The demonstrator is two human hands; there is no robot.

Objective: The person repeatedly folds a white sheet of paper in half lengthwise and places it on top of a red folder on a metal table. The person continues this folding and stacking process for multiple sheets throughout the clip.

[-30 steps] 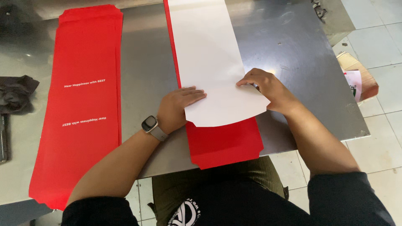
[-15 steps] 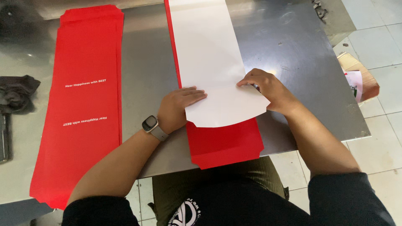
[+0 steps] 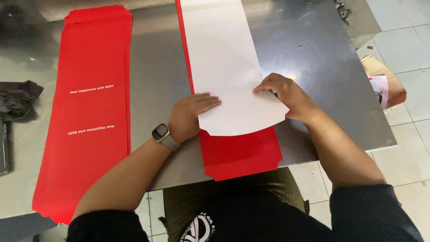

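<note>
The left hand (image 3: 190, 114) lies flat, palm down, on the left edge of the white sheet (image 3: 228, 76), fingers (image 3: 208, 99) stretched out together and pointing right, pressing rather than gripping. The forearm runs back toward the lower left, with a watch (image 3: 160, 133) on the wrist. The right hand (image 3: 286, 96) comes in from the lower right with the wrist bent; its fingers curl over the sheet's right edge, their tips on top of the white face. Whether the thumb sits under the sheet, pinching it, cannot be told, since the hand covers that spot.

The white sheet is long and narrow, running away from the person up the steel worktop (image 3: 313, 54); its far end is cut off by the top of the frame. Its near end, with angled corners, lies on a red stack (image 3: 242, 154) of the same shape, which shows as a thin strip along the left and sticks out at the near end over the worktop edge. How many sheets the stack holds cannot be made out.

A second red pile (image 3: 89, 116) with small white print lies well apart on the left. A dark cloth (image 3: 18, 98) sits at the left edge, partly out of view. A cardboard box (image 3: 385, 85) stands on the tiled floor at right, partly hidden by the worktop.
</note>
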